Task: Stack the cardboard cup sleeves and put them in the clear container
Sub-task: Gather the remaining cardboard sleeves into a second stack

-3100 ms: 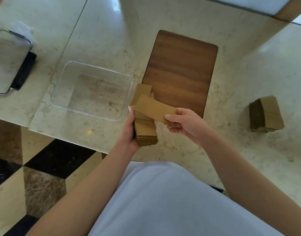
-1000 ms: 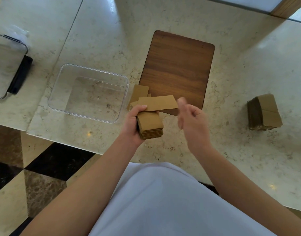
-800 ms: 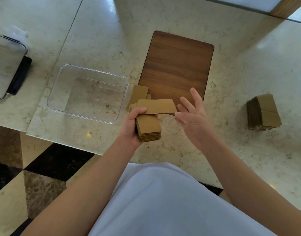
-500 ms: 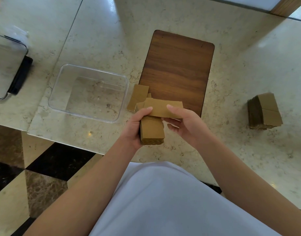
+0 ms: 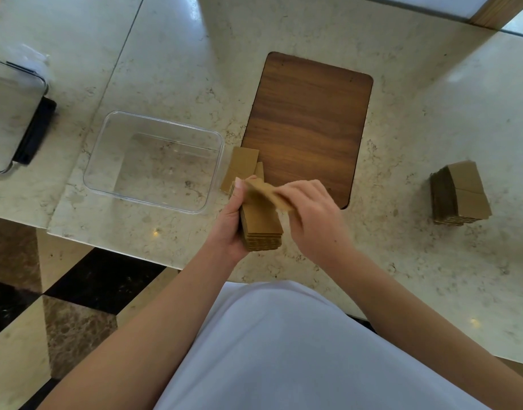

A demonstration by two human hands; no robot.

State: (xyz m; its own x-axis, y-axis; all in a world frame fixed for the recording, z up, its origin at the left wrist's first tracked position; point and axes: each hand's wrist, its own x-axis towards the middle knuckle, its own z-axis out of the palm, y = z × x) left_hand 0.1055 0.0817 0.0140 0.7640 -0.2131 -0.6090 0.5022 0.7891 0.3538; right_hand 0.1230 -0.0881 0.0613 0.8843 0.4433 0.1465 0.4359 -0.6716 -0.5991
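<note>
While both hands' fingers pinch cardboard — left hand [image 5: 229,220] the stack [image 5: 261,223], right hand [image 5: 310,214] one sleeve [image 5: 266,193] — clear container [image 5: 216,170] empty

container [image 5: 154,161] left of board [image 5: 307,125] — stack [image 5: 460,196] right

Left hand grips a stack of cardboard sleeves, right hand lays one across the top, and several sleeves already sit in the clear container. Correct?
Not quite. The head view shows the clear container holding no sleeves. The rest stands: the left hand grips the stack, and the right hand holds one sleeve across its top.
</note>
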